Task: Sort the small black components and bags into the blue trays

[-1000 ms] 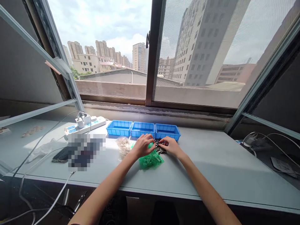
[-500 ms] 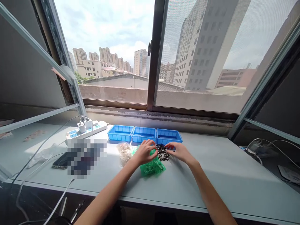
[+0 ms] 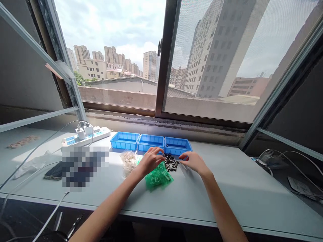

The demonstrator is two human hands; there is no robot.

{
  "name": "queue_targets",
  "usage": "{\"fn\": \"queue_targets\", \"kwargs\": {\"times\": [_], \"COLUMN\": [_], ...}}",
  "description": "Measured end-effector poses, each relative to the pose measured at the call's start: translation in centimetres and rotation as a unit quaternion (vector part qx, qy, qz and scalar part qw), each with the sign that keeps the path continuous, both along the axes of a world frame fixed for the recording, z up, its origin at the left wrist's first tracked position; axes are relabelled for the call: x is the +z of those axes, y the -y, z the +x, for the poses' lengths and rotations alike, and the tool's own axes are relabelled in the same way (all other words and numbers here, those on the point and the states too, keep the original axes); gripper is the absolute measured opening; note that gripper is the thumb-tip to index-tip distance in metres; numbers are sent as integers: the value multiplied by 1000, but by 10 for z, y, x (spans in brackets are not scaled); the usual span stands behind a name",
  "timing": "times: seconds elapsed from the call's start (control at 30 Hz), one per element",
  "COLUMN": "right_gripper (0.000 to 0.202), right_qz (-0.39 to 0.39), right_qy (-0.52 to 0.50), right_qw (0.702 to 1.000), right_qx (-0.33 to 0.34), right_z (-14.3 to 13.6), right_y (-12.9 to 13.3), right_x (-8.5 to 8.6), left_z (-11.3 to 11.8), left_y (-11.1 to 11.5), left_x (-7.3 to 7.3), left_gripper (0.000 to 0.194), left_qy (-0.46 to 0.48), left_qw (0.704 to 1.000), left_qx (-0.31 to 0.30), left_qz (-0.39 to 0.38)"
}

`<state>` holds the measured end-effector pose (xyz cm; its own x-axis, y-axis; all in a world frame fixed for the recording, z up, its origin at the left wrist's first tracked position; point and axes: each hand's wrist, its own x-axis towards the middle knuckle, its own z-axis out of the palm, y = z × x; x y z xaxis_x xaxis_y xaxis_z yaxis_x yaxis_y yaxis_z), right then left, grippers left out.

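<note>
A pile of small black parts (image 3: 171,163) lies on the table between my hands. My left hand (image 3: 151,160) hovers over the green plastic bag (image 3: 158,177) at the pile's left edge, its fingers curved; whether it pinches anything is too small to tell. On the pile's right side my right hand (image 3: 193,161) has thumb and fingertips close together, and what they hold, if anything, cannot be made out. Left of the green bag sits a clear bag of pale parts (image 3: 128,160). Behind stand three blue bins in a row: left (image 3: 124,144), middle (image 3: 148,144) and right (image 3: 178,149).
A white power strip (image 3: 101,133) with plugs and cables is at the back left. Nearer lies a dark phone (image 3: 54,172) beside a blurred patch. Crumpled clear plastic (image 3: 32,165) is at the far left. Metal frame bars slant up on both sides of the window.
The camera view has shifted, so the table's things appear a little further left. My right hand is slightly further from the black parts. My left hand stays over the green bag.
</note>
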<state>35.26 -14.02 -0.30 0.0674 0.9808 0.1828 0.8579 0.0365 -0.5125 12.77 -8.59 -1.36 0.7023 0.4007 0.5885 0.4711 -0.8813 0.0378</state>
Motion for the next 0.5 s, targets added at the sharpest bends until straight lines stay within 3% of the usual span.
{"fn": "queue_targets", "kwargs": {"times": [0.2,0.5], "right_gripper": [16,19], "right_qz": [-1,22], "right_qy": [12,61], "right_qw": [1000,997], "right_qx": [-26,-35], "right_z": [1,10], "right_y": [0,-8], "right_x": [0,-12], "left_z": [0,3], "left_y": [5,6], "left_x": [4,1], "left_gripper": [31,32], "left_qy": [18,-7], "left_qw": [1000,1000], "left_qx": [15,16], "left_qz": [7,-6]}}
